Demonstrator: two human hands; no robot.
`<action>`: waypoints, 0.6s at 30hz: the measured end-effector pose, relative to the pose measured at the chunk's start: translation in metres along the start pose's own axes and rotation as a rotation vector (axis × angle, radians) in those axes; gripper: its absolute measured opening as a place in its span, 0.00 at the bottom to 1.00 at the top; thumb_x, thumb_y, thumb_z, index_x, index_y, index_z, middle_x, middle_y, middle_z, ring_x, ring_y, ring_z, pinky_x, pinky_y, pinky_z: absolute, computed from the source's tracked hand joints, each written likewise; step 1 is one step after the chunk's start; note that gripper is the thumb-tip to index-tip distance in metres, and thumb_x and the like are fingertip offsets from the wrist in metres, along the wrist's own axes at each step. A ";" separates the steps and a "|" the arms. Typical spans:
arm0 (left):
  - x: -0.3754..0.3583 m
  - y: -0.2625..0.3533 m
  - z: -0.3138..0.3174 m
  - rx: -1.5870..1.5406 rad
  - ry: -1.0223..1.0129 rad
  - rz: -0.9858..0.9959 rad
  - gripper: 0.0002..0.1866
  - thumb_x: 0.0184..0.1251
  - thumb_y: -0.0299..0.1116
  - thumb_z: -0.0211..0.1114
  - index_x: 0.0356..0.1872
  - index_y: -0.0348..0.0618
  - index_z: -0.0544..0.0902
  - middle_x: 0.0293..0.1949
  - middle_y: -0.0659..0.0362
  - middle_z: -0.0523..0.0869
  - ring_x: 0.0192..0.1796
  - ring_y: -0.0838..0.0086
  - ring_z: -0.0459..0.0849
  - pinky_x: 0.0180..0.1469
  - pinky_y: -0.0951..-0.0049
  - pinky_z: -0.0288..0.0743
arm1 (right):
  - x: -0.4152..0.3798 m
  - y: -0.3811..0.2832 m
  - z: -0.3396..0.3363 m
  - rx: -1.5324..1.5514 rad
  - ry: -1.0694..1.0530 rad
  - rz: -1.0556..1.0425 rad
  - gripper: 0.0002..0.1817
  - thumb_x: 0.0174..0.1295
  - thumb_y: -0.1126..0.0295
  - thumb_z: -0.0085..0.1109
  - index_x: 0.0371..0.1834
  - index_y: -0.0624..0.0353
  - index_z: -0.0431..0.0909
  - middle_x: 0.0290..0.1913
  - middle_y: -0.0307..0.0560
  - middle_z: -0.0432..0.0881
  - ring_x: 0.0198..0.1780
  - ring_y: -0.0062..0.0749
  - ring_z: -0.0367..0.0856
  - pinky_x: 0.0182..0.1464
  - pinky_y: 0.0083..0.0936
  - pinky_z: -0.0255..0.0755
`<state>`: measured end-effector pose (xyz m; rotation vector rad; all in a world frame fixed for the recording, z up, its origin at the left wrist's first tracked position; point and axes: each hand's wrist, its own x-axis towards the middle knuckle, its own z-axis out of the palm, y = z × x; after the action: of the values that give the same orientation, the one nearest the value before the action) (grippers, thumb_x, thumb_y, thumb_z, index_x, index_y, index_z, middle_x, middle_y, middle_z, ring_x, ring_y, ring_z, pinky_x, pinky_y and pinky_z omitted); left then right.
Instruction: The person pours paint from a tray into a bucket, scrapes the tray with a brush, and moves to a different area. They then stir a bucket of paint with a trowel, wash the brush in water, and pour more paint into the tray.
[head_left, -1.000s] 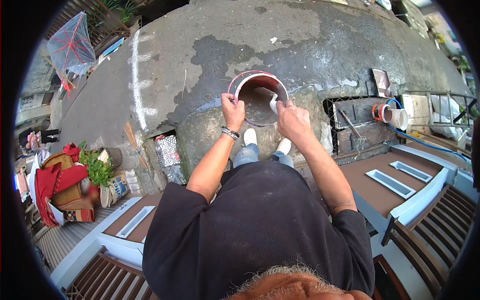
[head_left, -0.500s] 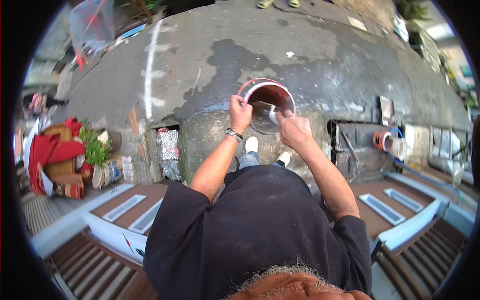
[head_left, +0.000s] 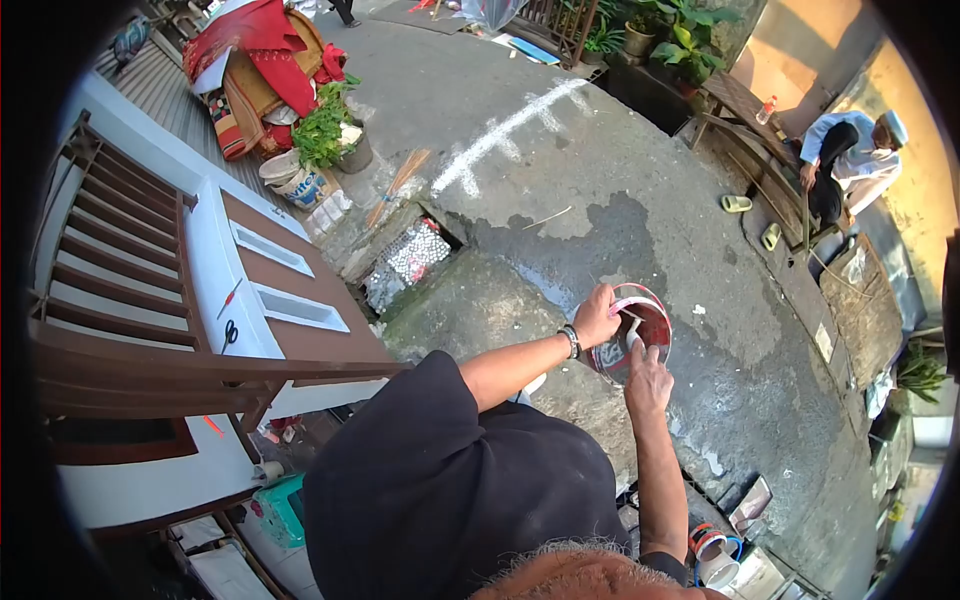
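While my left grip (head_left: 597,317) clenches the rim of the bucket (head_left: 657,334), my right grip (head_left: 649,382) grasps a white tool (head_left: 634,337) reaching inside | bucket: between both hands, ground contact unclear | wet pavement (head_left: 720,330): beyond bucket | straw broom (head_left: 400,185): well left of bucket | seated person (head_left: 850,160): far beyond bucket, right side

In the upper left of the frame a plain red cloth (head_left: 285,70) drapes, while a chalky white line (head_left: 510,132) (short strokes branching off it) crosses grey pavement (head_left: 400,85) at upper centre, above a black shirt (head_left: 470,490).
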<state>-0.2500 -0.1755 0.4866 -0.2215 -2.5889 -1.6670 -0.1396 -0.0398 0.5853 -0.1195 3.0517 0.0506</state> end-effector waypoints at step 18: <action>-0.006 0.008 0.015 0.052 -0.062 0.274 0.12 0.50 0.22 0.60 0.37 0.37 0.71 0.35 0.47 0.76 0.40 0.51 0.77 0.46 0.55 0.72 | -0.020 -0.010 -0.028 0.193 -0.449 0.153 0.16 0.56 0.67 0.60 0.46 0.64 0.86 0.49 0.60 0.84 0.47 0.47 0.88 0.46 0.40 0.82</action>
<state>-0.2424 -0.1588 0.4864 -0.6038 -2.5012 -1.5187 -0.1212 -0.0492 0.6146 0.1224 2.5935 -0.1813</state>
